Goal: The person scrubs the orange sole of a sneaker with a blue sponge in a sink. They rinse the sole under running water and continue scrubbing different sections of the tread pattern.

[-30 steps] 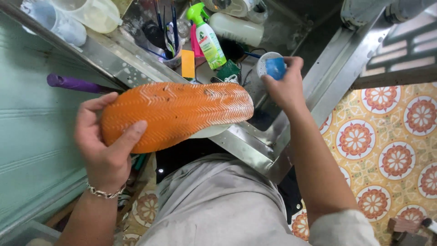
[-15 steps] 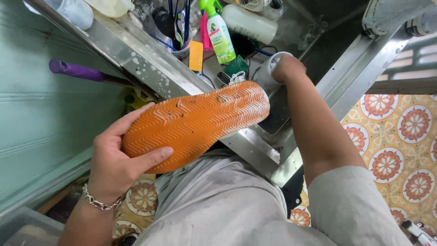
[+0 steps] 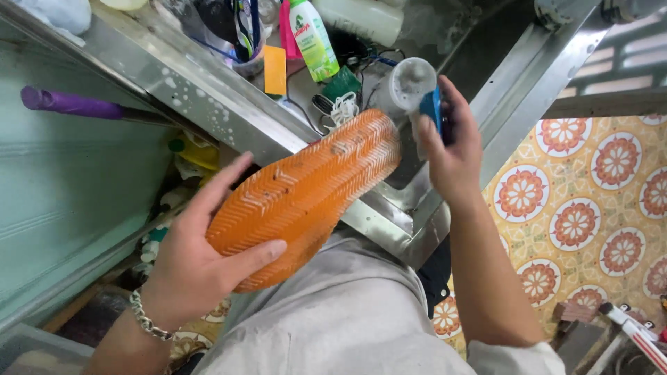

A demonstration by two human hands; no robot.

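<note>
The left hand (image 3: 187, 267) has its grip closed around the heel end of an orange shoe (image 3: 306, 194), sole turned up, thumb pressed across the tread and fingers wrapped along the far side. The shoe is held in the air just in front of the steel desk's near edge (image 3: 208, 104), its toe pointing towards the right hand (image 3: 451, 149). That hand's grip is curled shut around a blue-handled brush (image 3: 427, 104), whose pale round head sits just beside the shoe's toe. A green-and-white spray bottle (image 3: 313, 38) stands farther back on the desk.

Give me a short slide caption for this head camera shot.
Left hand holds an orange shoe sole; right hand brings a blue brush to it.
</note>
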